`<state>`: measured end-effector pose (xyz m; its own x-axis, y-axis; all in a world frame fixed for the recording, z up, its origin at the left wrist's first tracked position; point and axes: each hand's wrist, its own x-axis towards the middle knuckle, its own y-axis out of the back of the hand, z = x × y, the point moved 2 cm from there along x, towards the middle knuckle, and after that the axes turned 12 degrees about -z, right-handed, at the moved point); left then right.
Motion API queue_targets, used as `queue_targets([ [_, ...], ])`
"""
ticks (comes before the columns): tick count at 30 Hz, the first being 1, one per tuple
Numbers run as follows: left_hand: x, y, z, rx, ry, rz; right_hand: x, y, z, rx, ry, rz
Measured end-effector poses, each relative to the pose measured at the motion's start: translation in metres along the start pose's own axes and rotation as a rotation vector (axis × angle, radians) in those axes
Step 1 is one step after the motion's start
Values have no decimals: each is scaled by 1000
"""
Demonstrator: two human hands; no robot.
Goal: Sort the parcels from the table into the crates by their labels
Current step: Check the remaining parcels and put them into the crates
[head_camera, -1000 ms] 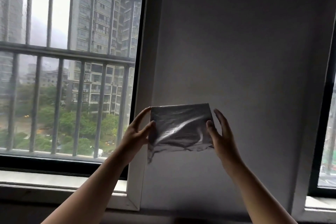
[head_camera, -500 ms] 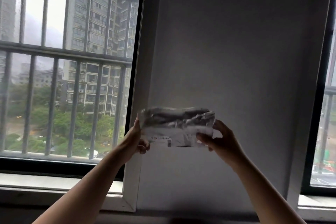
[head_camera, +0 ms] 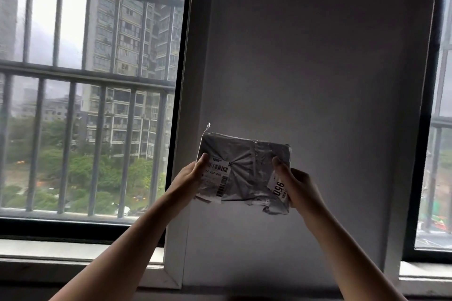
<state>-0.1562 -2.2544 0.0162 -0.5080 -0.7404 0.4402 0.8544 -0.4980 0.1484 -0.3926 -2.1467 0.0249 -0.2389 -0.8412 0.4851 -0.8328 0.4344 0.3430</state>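
A grey crinkled plastic parcel [head_camera: 247, 168] is held up in front of the wall at arm's length. Its labelled side faces me: a white barcode label [head_camera: 217, 173] at its left and a white tag printed "950" [head_camera: 277, 187] at its right. My left hand [head_camera: 188, 177] grips the parcel's left edge, thumb on the barcode label. My right hand [head_camera: 297, 183] grips the right edge, thumb pressed on the front. The table and the crates are out of view.
A grey wall pillar [head_camera: 318, 80] stands straight ahead. A barred window [head_camera: 85, 80] fills the left, with a sill [head_camera: 73, 254] below it. A second window [head_camera: 440, 178] shows at the right edge.
Both hands have turned the parcel over from its plain shiny back to the labelled front. The parcel sits slightly lower and more to the right.
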Motion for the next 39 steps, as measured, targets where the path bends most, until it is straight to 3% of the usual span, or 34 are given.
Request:
queue_targets([
  [18, -22, 20, -22, -151, -71, -29, -2, -21, 11, -46, 97, 77],
  [21, -26, 24, -30, -42, -49, 8, -3, -33, 18, -94, -2, 10],
  [25, -29, 36, -58, -61, 105, 8, -14, -56, 41, 99, -215, -200],
  [28, -41, 46, -91, -31, 192, 6, -26, -74, 61, 149, -268, -310],
  [39, -100, 53, -194, 67, 398, 246, -77, -142, 153, 249, -486, -456],
])
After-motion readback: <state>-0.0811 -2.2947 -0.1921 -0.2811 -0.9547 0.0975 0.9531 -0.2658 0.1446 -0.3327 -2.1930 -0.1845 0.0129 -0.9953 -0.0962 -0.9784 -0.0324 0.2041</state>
